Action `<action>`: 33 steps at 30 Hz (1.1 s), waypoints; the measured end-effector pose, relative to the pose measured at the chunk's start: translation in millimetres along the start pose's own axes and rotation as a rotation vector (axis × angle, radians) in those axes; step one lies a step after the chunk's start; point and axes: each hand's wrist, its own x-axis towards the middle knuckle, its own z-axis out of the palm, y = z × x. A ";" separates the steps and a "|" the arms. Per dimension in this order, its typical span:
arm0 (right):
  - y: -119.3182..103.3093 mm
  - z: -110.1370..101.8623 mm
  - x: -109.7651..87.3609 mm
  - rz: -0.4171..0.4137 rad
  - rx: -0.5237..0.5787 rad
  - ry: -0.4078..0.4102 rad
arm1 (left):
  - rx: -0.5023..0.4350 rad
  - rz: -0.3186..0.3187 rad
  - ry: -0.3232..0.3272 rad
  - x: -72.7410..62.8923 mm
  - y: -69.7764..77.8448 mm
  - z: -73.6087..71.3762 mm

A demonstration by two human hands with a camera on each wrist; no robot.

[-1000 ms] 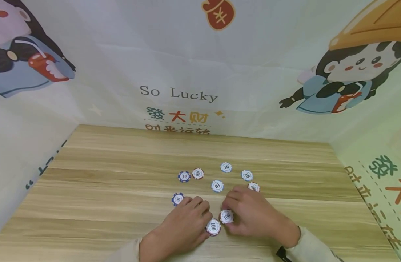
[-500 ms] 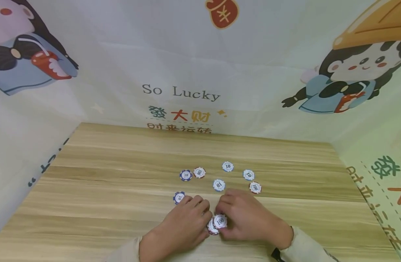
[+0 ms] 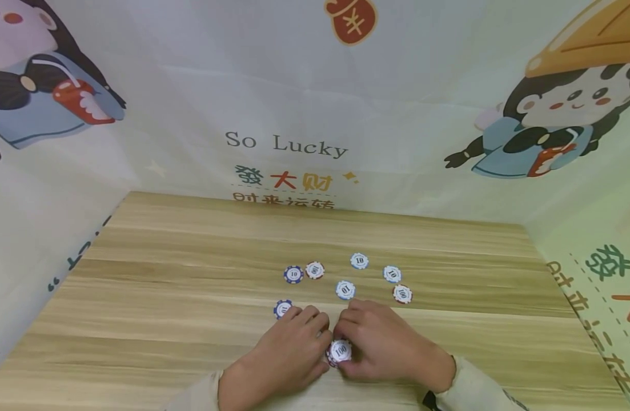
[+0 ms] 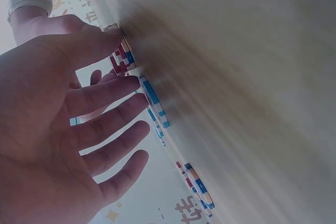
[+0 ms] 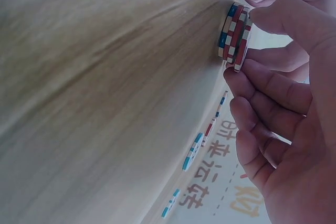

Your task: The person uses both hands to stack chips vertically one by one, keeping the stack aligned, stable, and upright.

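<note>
In the head view a red-edged 100 poker chip [image 3: 340,350] lies on top of a small stack between both hands. My right hand [image 3: 384,342] pinches this chip between thumb and forefinger. The right wrist view has it slightly tilted over another red-edged chip [image 5: 231,43], with a blue-edged chip [image 5: 226,32] at the bottom. My left hand [image 3: 289,348] holds the stack's other side, thumb and forefinger around it, its remaining fingers spread. Just beyond the left fingers, a dark-blue-edged 10 chip [image 3: 282,309] is partly covered.
Farther back on the wooden table [image 3: 165,285] lie a dark-blue-edged chip [image 3: 293,274], red-edged chips [image 3: 315,270] [image 3: 402,294] and light-blue-edged chips [image 3: 345,290] [image 3: 359,261] [image 3: 392,274]. A printed white backdrop [image 3: 191,103] encloses the table's back and sides.
My right hand has moved left with the 100 chip, from beside the stack to on top of it. The left hand stays in place around the stack.
</note>
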 end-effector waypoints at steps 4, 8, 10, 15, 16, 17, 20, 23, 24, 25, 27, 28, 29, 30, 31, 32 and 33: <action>-0.5 0.5 0.4 0.001 -0.004 -0.008 | -0.004 -0.001 -0.002 -0.1 0.2 -0.2; -0.6 1.2 0.2 -0.005 -0.013 -0.007 | 0.000 0.000 0.003 -0.2 0.4 -0.3; -0.6 1.4 0.1 -0.004 -0.013 -0.006 | 0.003 0.000 0.005 -0.3 0.4 -0.1; -1.2 1.7 0.6 -0.001 -0.014 -0.004 | 0.005 -0.001 -0.003 -0.5 0.4 0.5; -1.4 1.5 0.5 -0.002 -0.014 -0.002 | 0.006 -0.001 -0.004 -0.6 0.4 0.6; -1.7 1.7 0.7 -0.001 -0.014 -0.001 | 0.006 -0.001 -0.005 -0.6 0.5 0.6; -1.9 1.3 0.6 -0.001 -0.013 0.004 | 0.009 -0.001 -0.003 -0.7 0.6 0.6; -1.9 1.4 0.2 0.001 -0.012 0.010 | 0.010 0.000 0.001 -0.9 0.6 0.5; -1.8 1.3 0.0 0.001 -0.012 0.012 | 0.011 0.001 0.002 -0.9 0.6 0.4; -1.4 1.1 -0.7 0.001 -0.012 0.013 | 0.011 0.003 0.001 -0.7 0.7 0.3; -0.7 0.4 -2.3 0.006 -0.008 0.009 | 0.010 0.006 -0.003 -0.3 0.8 0.0; -0.1 -0.2 -3.5 0.009 -0.006 0.005 | 0.010 0.008 -0.004 -0.1 0.9 -0.2; 0.5 -1.1 -4.6 0.014 -0.004 -0.001 | 0.011 0.010 -0.006 0.1 0.9 -0.3; 1.2 -1.9 -5.8 0.018 -0.002 -0.010 | 0.011 0.012 -0.007 0.4 1.0 -0.4; 2.0 -2.3 -6.9 0.024 -0.001 -0.020 | 0.011 0.013 -0.007 0.6 1.0 -0.4; 2.7 -2.8 -7.8 0.029 -0.001 -0.030 | 0.011 0.014 -0.006 0.9 1.1 -0.3; 3.4 -3.1 -8.7 0.035 -0.003 -0.040 | 0.011 0.015 -0.003 1.2 1.2 -0.2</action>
